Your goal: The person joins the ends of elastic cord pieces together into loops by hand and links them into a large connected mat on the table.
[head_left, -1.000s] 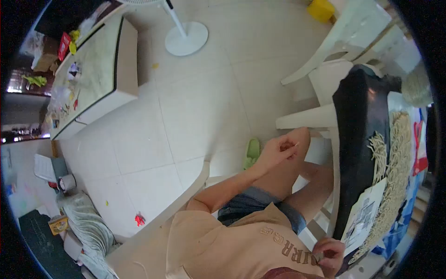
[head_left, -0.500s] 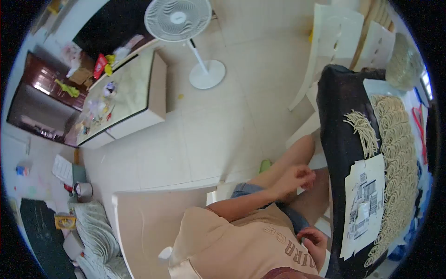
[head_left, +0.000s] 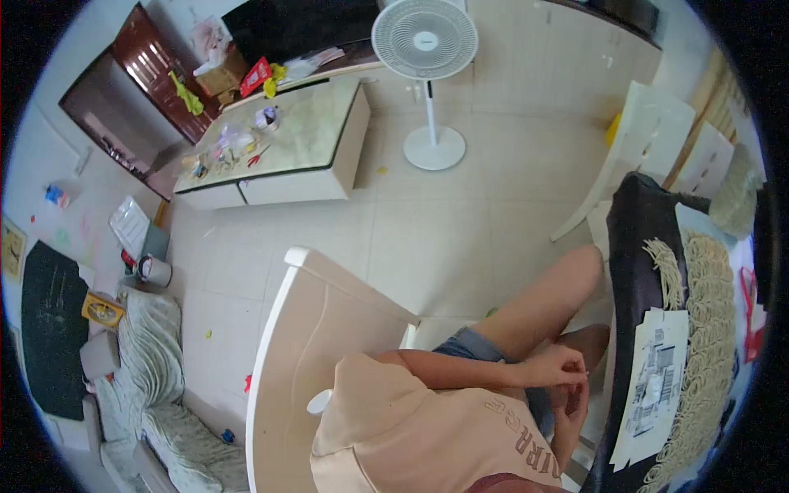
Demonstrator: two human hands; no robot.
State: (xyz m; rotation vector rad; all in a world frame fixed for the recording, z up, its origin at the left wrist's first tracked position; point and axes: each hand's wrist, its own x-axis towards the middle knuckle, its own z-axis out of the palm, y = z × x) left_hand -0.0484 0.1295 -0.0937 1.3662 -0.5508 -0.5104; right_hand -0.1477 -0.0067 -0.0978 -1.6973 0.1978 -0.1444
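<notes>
My left hand [head_left: 559, 366] is held over my lap, its fingers pinched together at a tiny pale bit too small to name. Just below it, my right hand [head_left: 569, 412] is raised with curled fingers close to the left fingertips; what it holds, if anything, is hidden. To the right of both hands, a dark-covered table [head_left: 623, 271] bears a pale card with printed labels [head_left: 655, 386], a short bundle of beige cords [head_left: 667, 271] and a long row of looped beige cords [head_left: 705, 329].
A white chair back [head_left: 329, 329] rises behind me. Beyond are a standing fan [head_left: 425, 41], a low cabinet [head_left: 288, 131] with clutter, another white chair [head_left: 637, 140] and a covered sofa [head_left: 152, 353]. Red-handled scissors [head_left: 751, 316] lie at the table's far side.
My left hand has moved down toward my right hand, and the two are now close together. The view has swung, showing more of the room, the fan and the sofa.
</notes>
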